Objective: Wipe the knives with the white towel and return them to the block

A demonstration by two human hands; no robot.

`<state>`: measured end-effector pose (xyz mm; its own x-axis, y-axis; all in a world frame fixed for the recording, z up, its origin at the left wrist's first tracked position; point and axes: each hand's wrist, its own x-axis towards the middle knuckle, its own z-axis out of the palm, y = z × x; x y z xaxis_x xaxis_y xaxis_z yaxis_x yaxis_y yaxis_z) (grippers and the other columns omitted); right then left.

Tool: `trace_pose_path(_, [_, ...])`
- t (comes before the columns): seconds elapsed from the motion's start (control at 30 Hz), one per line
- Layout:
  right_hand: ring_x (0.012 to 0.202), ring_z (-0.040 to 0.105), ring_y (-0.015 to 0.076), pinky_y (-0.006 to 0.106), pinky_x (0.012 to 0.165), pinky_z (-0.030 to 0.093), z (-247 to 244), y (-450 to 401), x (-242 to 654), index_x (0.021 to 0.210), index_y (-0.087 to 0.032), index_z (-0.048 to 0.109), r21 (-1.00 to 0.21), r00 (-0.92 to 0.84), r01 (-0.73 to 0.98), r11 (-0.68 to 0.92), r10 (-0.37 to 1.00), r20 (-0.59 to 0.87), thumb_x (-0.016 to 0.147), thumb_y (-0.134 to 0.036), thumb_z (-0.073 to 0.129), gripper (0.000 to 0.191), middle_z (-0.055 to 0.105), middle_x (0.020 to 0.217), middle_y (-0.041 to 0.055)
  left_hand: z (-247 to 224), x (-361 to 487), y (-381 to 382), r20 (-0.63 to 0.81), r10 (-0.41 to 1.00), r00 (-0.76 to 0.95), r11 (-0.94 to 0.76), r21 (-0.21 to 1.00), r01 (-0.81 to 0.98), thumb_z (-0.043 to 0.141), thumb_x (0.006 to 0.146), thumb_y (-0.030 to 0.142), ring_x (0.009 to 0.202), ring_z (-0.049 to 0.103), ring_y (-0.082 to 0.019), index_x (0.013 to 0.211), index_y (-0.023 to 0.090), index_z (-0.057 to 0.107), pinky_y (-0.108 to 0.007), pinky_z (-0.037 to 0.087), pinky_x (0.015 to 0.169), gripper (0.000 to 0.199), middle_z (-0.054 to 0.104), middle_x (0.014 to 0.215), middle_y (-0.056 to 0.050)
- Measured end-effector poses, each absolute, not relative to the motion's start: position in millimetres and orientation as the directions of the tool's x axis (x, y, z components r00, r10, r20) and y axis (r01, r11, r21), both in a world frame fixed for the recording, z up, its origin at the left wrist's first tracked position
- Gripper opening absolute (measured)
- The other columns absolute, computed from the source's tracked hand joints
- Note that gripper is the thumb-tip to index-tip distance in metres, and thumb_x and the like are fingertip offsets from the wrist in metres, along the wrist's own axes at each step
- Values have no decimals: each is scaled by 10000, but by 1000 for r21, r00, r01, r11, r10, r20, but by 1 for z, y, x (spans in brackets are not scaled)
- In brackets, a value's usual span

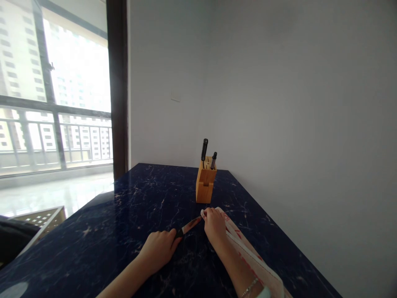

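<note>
Head view: we see a black-handled, metal-bladed knife (190,225) over the dark-blue marbled bench (139,200), the fingers of our left hand (159,247) wrapped round it; nearby, our right hand's (215,224) fingers pinch a red-and-white cloth (270,274); beyond stands a tan wooden knife block (204,190).

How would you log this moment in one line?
Left hand: holds knife by handle | Right hand: pinches cloth near knife's tip | Wooden block: stands on table beyond both hands

No writing can be read; red marks (228,218) on the cloth (263,269), near the table's (145,190) right edge, are not legible.
</note>
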<state>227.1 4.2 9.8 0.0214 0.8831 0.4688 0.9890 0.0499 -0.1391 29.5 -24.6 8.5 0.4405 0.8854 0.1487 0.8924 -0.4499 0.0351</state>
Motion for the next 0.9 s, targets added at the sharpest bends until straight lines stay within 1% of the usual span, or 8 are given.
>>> trace_pose_path(0.07, [849, 496, 170, 280, 731, 255, 10, 3, 223, 842, -188, 563, -159, -21, 981, 109, 882, 472, 832, -130, 401, 173, 590, 853, 45, 9, 29, -25, 149, 884, 442, -452, 34, 892, 180, 875, 435, 701, 643, -255, 858, 206, 547, -358, 461, 604, 434, 679, 767, -64])
trace_pose_path(0.2, [850, 486, 163, 274, 763, 257, 7, -6, 205, 838, -189, 556, -184, -185, 935, 304, 858, 480, 782, -62, 416, 197, 584, 832, 32, 8, 29, -25, 150, 887, 436, -446, 38, 894, 185, 875, 431, 698, 643, -260, 858, 203, 551, -361, 462, 596, 431, 680, 763, -68])
trace_pose_path(0.27, [849, 486, 161, 277, 784, 254, 6, -9, 197, 842, -188, 555, -182, -225, 918, 353, 840, 494, 782, -53, 405, 210, 585, 832, 33, 7, 30, -24, 155, 888, 434, -445, 44, 895, 184, 875, 428, 699, 643, -263, 861, 204, 553, -363, 462, 592, 432, 680, 766, -69])
trace_pose_path(0.37, [843, 493, 161, 284, 792, 251, 7, -9, 197, 839, -195, 556, -185, -207, 923, 338, 839, 503, 802, -72, 400, 203, 591, 820, 29, 6, 30, -23, 155, 886, 437, -448, 42, 893, 179, 875, 433, 694, 643, -264, 858, 204, 550, -365, 461, 589, 437, 680, 757, -69])
trace_pose_path(0.57, [833, 498, 177, 283, 730, 266, 11, 1, 221, 796, -188, 553, -226, 25, 967, 114, 847, 532, 835, -125, 399, 171, 590, 820, 45, 7, 30, -23, 152, 886, 437, -446, 28, 894, 180, 874, 434, 697, 643, -264, 856, 204, 547, -368, 462, 596, 434, 678, 760, -69])
trace_pose_path(0.63, [824, 496, 167, 269, 722, 273, 11, 2, 222, 805, -190, 548, -266, 33, 953, 144, 825, 563, 833, -133, 414, 148, 585, 829, 39, 7, 30, -23, 151, 887, 436, -445, 28, 895, 182, 873, 430, 697, 641, -268, 861, 203, 549, -372, 463, 596, 432, 678, 764, -71])
trace_pose_path(0.8, [811, 504, 141, 242, 736, 285, 3, -4, 199, 777, -199, 546, -309, -141, 884, 350, 831, 538, 781, -71, 443, 165, 587, 788, 4, 8, 30, -24, 134, 893, 431, -440, 46, 897, 185, 870, 427, 706, 638, -271, 872, 201, 554, -375, 460, 601, 433, 677, 780, -74])
trace_pose_path(0.9, [820, 508, 138, 242, 749, 284, 1, -5, 192, 779, -199, 545, -305, -158, 885, 352, 843, 513, 767, -56, 441, 178, 593, 793, 0, 10, 31, -25, 108, 901, 421, -427, 48, 903, 183, 869, 428, 723, 636, -262, 878, 197, 558, -363, 454, 618, 441, 675, 792, -79])
